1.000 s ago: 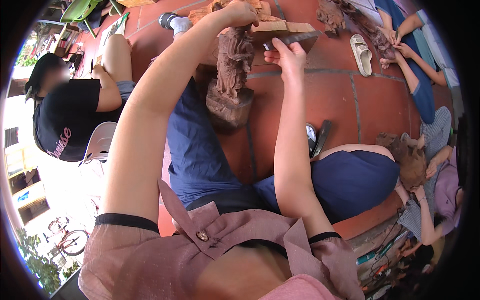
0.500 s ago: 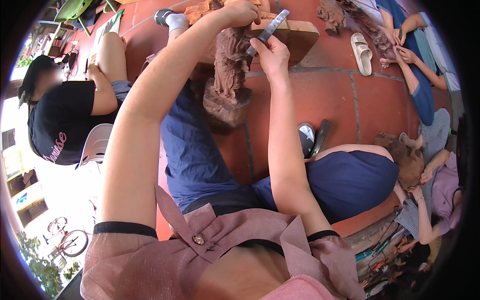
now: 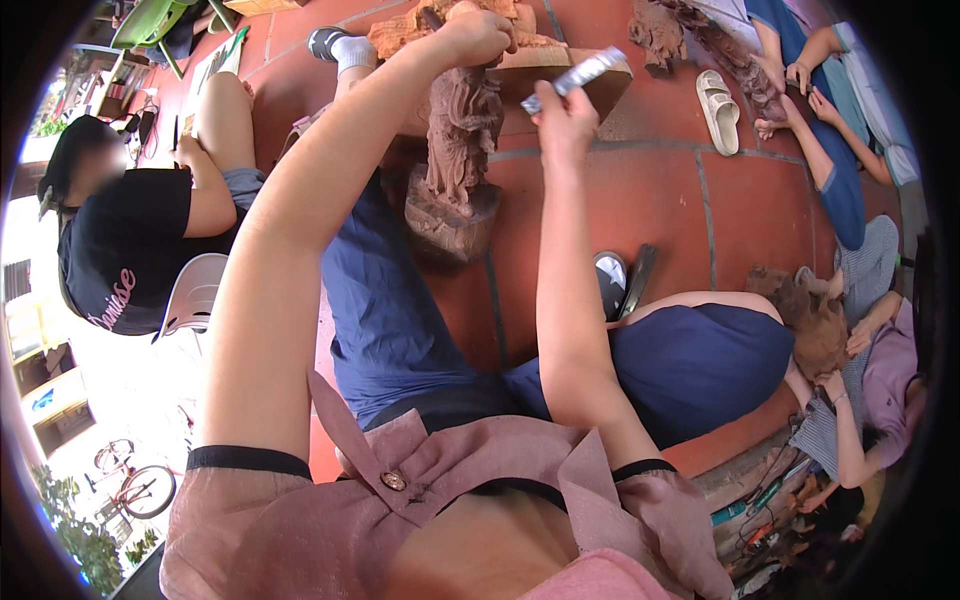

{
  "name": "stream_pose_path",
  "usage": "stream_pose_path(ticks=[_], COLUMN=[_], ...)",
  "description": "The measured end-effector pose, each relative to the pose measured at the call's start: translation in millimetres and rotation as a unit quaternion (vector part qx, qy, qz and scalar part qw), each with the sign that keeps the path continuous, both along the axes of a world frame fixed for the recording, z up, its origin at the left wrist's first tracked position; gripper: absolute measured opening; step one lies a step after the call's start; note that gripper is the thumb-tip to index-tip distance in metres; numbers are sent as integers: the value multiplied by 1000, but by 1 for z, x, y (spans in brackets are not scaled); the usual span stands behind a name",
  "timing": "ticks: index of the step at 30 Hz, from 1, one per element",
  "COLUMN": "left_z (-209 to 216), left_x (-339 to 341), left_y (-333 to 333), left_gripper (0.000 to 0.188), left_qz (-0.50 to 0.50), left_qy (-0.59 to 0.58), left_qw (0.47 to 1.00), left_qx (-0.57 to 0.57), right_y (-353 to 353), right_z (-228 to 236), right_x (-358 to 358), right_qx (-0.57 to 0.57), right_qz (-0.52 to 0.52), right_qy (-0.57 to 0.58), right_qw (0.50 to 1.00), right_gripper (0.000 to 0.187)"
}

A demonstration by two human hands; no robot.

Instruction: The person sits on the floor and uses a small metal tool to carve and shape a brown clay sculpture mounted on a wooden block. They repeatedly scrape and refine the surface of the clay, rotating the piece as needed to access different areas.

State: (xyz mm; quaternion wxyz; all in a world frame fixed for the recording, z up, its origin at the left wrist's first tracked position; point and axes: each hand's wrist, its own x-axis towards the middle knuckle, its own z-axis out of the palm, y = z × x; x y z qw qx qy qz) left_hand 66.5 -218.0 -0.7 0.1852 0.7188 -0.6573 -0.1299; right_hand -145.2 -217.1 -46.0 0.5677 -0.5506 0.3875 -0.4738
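Note:
A brown carved wooden figure (image 3: 462, 130) on a rough block-like base leans away from me between my legs. My left hand (image 3: 478, 38) is closed around its upper end, and the wrist and fingers cover that part. Off to the figure's right, my right hand (image 3: 566, 122) pinches a narrow flat strip of sandpaper (image 3: 585, 78) between thumb and fingers. The strip is smeared by motion, with a pale grey marked face showing. It is apart from the carving.
A thick wooden slab (image 3: 590, 85) and an orange-brown wood piece (image 3: 400, 30) lie beyond the figure. On the red tiled floor (image 3: 640, 200) are a cream sandal (image 3: 718, 112) and a dark bar (image 3: 640, 278). Co-workers sit left and right; those at right handle carved wood (image 3: 815, 325).
My right hand has moved right, away from the carving, and the sandpaper has turned from its dark face to a paler one. My left hand stays at the figure's upper end.

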Motion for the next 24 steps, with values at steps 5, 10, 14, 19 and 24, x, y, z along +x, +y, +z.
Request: stream_pose_path(ticks=[5, 10, 14, 19, 24], left_z=[41, 126, 115, 93, 88], left_x=[9, -65, -79, -69, -77], left_y=[28, 41, 49, 35, 18], left_gripper=[20, 29, 36, 40, 33], left_qz=[-126, -75, -132, -96, -54], left_qy=[-143, 74, 0, 3, -184], left_qw=[976, 994, 991, 995, 981], left_qx=[-108, -9, -33, 17, -12], right_y=[2, 7, 11, 14, 3], right_z=[39, 34, 24, 27, 30], right_x=[-10, -8, 2, 10, 13], right_qx=[105, 74, -20, -115, -12], right_qz=[78, 155, 168, 155, 187], right_qy=[-100, -112, -14, 3, -43], right_qw=[986, 979, 986, 981, 981], right_gripper=[10, 8, 12, 13, 19])
